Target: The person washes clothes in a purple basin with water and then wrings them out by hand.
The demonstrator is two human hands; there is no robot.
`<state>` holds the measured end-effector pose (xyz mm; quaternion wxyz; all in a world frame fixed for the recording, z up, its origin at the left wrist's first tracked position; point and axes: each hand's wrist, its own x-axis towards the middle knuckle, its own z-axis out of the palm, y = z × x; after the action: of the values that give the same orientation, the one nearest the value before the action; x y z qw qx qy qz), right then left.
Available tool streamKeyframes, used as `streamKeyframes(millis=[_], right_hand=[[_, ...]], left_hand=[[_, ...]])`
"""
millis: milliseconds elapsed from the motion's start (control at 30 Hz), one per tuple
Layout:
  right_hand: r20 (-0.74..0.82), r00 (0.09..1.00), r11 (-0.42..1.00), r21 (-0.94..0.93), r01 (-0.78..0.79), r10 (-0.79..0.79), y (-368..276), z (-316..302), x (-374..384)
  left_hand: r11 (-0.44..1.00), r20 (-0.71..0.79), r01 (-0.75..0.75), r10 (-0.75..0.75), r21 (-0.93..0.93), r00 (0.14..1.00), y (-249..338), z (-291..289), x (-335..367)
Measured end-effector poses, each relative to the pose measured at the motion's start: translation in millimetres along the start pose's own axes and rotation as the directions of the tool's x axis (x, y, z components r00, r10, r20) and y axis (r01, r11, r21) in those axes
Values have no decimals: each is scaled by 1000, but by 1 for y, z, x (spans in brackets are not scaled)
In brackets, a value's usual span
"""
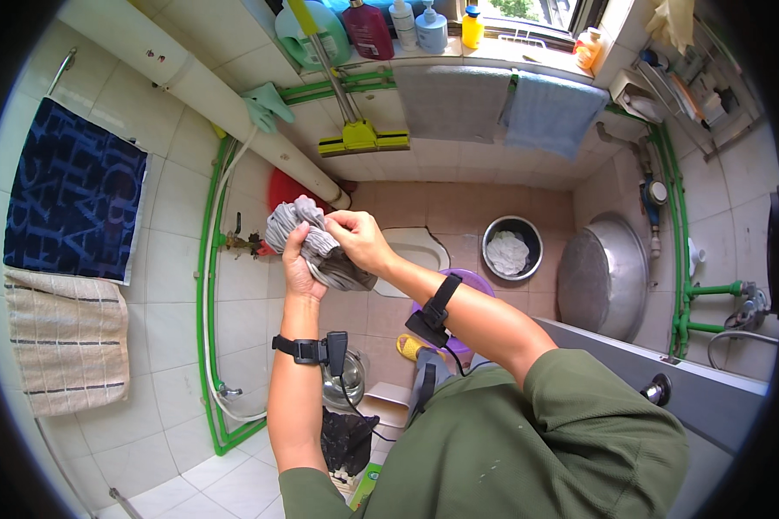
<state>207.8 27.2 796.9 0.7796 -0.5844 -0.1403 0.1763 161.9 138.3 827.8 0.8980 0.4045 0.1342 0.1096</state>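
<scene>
A bunched grey cloth, wrinkled and ribbed in folds, is held up in front of me by both hands. My left hand grips it from below, with the thumb up along its front. My right hand pinches the cloth from the right, fingers bent against the folds. A darker grey part of it hangs down between my hands. Beneath the right forearm a purple basin stands on the floor, partly covered by my arm. Farther right a metal basin contains a white cloth.
A squat toilet lies in the floor beyond my hands, with a red basin to its left. At right a large metal basin leans by the wall. A yellow sponge mop hangs ahead. Green pipes run along the left wall.
</scene>
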Motion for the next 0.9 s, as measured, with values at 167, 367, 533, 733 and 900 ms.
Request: streamKeyframes(millis=[167,367,533,733,900], right_hand=[[-45,840,748,-484,455,-540,-16,-6,1],[249,878,785,395,-477,408,18,-54,2],[838,535,263,495,-828,107,21,-34,-24],[877,453,585,285,-760,161,-20,-39,1],[718,527,714,60,-697,454,-46,-25,14]], left_hand=[[994,-47,113,-112,14,993,10,-2,10],[987,33,156,-155,-28,987,28,31,2],[974,34,205,-209,96,977,25,53,-7],[827,135,12,-106,563,985,21,33,1],[722,200,-130,-11,680,980,28,37,24]])
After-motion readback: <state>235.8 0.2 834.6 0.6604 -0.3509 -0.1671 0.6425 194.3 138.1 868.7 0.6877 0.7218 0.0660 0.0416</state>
